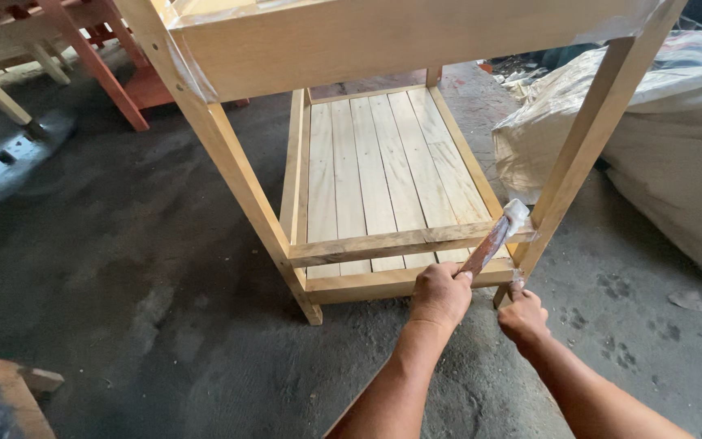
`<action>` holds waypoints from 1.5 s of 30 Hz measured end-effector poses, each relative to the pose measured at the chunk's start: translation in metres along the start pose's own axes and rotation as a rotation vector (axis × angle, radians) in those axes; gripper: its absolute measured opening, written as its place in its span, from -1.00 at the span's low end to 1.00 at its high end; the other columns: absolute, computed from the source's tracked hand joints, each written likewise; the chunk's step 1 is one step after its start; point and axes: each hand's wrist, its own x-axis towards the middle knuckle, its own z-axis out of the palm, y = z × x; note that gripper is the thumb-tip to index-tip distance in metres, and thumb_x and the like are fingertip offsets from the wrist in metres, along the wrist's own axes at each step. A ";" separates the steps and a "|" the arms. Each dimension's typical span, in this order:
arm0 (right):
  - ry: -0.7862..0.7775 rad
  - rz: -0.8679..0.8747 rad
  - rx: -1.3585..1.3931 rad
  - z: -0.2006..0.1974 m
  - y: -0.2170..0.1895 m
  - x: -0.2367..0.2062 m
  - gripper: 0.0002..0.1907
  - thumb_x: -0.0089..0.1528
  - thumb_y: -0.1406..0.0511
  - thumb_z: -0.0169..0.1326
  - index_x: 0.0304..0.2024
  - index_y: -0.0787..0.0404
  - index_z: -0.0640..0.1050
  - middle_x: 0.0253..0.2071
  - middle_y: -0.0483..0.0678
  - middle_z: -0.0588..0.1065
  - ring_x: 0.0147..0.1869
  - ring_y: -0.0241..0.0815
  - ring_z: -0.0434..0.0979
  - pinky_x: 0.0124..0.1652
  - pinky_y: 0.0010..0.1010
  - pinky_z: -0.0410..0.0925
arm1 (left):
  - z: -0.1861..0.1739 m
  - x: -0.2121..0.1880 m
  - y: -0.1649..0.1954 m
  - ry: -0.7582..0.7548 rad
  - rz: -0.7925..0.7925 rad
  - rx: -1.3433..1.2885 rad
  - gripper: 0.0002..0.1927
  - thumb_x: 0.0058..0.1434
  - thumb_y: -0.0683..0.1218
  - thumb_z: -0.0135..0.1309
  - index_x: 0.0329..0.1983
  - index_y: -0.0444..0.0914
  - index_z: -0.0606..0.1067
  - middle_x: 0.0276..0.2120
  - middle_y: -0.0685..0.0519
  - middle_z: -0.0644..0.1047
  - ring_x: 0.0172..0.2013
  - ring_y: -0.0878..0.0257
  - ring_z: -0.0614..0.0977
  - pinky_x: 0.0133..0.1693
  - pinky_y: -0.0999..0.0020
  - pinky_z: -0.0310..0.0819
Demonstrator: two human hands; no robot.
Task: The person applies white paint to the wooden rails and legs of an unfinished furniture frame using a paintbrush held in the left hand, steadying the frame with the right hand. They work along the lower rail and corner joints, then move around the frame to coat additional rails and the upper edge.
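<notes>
1. Head view: table point(383, 162) top cut off above; the tool's point(493, 240) wrapped tip blurs against the right near leg point(582, 150).
2. Left hand point(440, 294) fists the tool's handle; right hand point(522, 315) pinches at the leg's foot, grip unclear.

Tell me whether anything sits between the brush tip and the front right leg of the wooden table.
Nothing visible does. The left hand holds the brush with its pale tip right at the front right leg, by the lower rail joint. The right hand is at the leg's base, below the brush.
</notes>
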 end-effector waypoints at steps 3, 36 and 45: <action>-0.054 0.021 0.132 0.001 0.002 0.004 -0.45 0.26 0.30 -0.01 0.34 0.02 0.47 0.18 0.14 0.55 0.25 0.28 0.48 0.17 -0.17 0.33 | 0.002 0.000 0.001 0.000 -0.008 0.005 -0.70 0.25 0.05 0.08 -0.12 -0.20 0.64 -0.21 -0.23 0.63 -0.12 -0.15 0.66 -0.01 0.05 0.54; -0.287 0.517 1.249 0.002 -0.006 0.020 -0.39 0.30 0.48 -0.11 0.32 -0.22 0.38 -0.20 -0.18 0.38 -0.20 -0.28 0.38 0.06 0.06 0.31 | -0.002 -0.002 -0.003 0.001 -0.008 0.019 -0.72 0.25 0.04 0.08 -0.11 -0.16 0.66 -0.23 -0.20 0.63 -0.14 -0.12 0.68 -0.02 0.06 0.53; -0.491 0.456 1.590 -0.006 0.000 0.023 -0.23 0.23 0.53 -0.18 0.42 -0.23 0.37 -0.30 -0.19 0.25 -0.33 -0.34 0.27 0.05 -0.08 0.31 | 0.001 -0.001 0.003 0.007 0.044 0.014 -0.71 0.25 0.04 0.08 -0.15 -0.21 0.64 -0.23 -0.24 0.63 -0.13 -0.15 0.66 -0.03 0.03 0.54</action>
